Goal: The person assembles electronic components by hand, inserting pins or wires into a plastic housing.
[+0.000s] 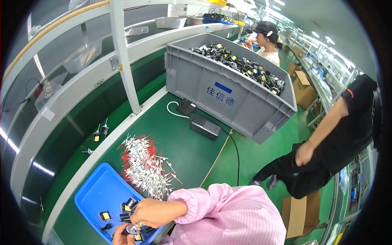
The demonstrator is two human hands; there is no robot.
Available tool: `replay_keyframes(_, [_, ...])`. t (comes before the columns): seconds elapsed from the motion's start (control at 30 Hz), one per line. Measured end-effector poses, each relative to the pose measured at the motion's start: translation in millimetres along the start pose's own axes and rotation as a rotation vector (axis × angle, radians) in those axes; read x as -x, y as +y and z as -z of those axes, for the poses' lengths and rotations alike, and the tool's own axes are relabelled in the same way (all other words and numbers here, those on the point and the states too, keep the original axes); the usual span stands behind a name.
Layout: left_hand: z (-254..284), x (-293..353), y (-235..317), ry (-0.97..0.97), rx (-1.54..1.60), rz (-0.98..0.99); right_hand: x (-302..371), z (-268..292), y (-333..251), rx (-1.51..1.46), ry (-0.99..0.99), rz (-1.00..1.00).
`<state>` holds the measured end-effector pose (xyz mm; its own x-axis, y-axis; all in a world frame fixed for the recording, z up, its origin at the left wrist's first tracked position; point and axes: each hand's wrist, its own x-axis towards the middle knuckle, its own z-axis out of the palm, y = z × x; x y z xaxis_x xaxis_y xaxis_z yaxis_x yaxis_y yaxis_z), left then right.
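Observation:
Over the near end of a blue tray (92, 192), both my hands are close together. My left hand (119, 235) is closed around a small component with a rounded grey face (132, 230). Bent over that component, my right hand (153, 212) has its fingers pinched beside it; small greenish and white bits show at the fingertips, too small to name. Several small black components with yellow labels (105, 215) and thin leads lie in the tray. Just beyond the tray sits a pile of thin white and red pieces (147, 165).
A large grey crate (196, 77) full of similar components stands beyond the pile. A black power adapter (205, 127) with a cable lies before it. A metal post (122, 61) rises at left. One person (339, 130) walks at right; another (267, 41) works behind the crate.

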<state>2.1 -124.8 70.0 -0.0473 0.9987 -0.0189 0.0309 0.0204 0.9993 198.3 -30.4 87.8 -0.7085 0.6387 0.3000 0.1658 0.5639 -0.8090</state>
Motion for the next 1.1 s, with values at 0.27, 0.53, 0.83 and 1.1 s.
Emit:
replay_keyframes(0.27, [0.9,-14.8,-9.0,0.047,-0.248,-0.069,-4.6,-15.9,4.0,0.216,0.000,-0.006])
replay_keyframes(0.53, [10.4,-12.2,-13.8,0.095,-0.355,-0.355,-8.5,-20.1,0.0,0.190,0.012,0.114])
replay_keyframes(0.83, [19.6,-14.3,-9.1,-0.015,-0.263,-0.370,-13.0,-24.5,-1.7,0.145,-0.038,0.138])
replay_keyframes(1.1, [33.7,1.5,-13.0,0.367,-0.376,-0.348,-65.3,-13.1,16.6,0.215,-0.225,0.063])
